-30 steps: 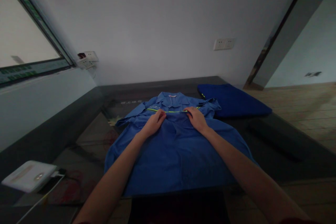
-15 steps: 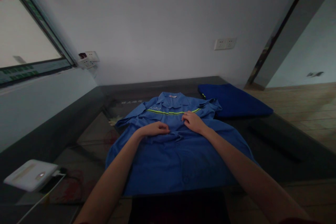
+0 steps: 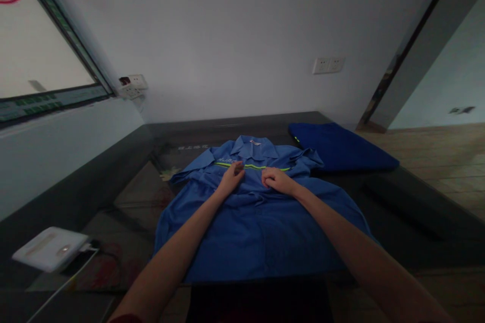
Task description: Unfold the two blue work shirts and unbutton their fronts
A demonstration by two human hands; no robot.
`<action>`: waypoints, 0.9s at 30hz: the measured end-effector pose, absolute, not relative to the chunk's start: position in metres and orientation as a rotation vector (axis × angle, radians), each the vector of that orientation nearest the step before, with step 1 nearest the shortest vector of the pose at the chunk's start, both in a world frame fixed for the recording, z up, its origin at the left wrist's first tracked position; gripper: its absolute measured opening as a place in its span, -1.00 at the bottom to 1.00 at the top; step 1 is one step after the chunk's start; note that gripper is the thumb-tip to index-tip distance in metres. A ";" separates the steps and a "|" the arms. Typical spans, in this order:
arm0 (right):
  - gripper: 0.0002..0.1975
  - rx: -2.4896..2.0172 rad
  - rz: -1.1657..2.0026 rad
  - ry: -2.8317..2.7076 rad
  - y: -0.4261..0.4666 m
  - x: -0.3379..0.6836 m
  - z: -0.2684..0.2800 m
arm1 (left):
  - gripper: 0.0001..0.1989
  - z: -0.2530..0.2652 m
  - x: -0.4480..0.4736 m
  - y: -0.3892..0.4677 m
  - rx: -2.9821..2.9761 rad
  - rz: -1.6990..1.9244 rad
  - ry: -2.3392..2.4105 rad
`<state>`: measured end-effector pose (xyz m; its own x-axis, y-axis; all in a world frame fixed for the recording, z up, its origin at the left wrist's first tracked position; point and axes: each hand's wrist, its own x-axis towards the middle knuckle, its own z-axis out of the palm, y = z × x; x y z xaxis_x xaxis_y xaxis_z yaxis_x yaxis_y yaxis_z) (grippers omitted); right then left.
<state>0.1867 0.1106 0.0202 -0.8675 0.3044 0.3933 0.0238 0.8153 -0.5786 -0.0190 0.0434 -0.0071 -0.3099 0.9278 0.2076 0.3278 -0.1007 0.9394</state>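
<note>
A blue work shirt [image 3: 235, 242] with a yellow-green chest stripe lies spread out, front up, its collar at the far end and its hem toward me. My left hand [image 3: 232, 179] rests on the chest just below the stripe, fingers slightly bent and apart from the thumb. To its right, beside the front opening, my right hand [image 3: 279, 181] has its fingers curled together against the shirt front, apparently pinching the cloth. The fingertips are partly hidden. Creases run across the shirt's middle below both hands.
The shirt lies on a dark glossy table [image 3: 129, 192]. A folded dark blue garment [image 3: 341, 149] sits at the back right. At the front left is a white device [image 3: 51, 248] with a cable plugged in. The wall stands behind the table, with sockets [image 3: 329, 65] on it.
My left hand has moved up and slightly right, from the shirt's middle to just below the stripe. My right hand stays near the same spot, its fingers more curled.
</note>
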 end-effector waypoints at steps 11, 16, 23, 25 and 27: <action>-0.76 -0.376 0.634 -2.504 0.100 0.173 0.019 | -0.75 0.004 -0.020 0.080 1.051 1.222 1.604; -0.82 -0.643 0.668 -2.230 0.112 0.154 0.022 | -0.77 -0.005 -0.016 0.085 1.104 1.354 1.673; -0.97 -0.891 0.715 -2.032 0.121 0.132 0.000 | -0.83 -0.016 -0.014 0.064 1.252 1.451 1.625; -0.92 -0.885 0.732 -2.007 0.120 0.130 -0.002 | -0.84 -0.018 -0.014 0.062 1.287 1.476 1.618; -0.87 -0.855 0.723 -1.999 0.118 0.130 -0.001 | -0.85 -0.019 -0.013 0.061 1.313 1.494 1.619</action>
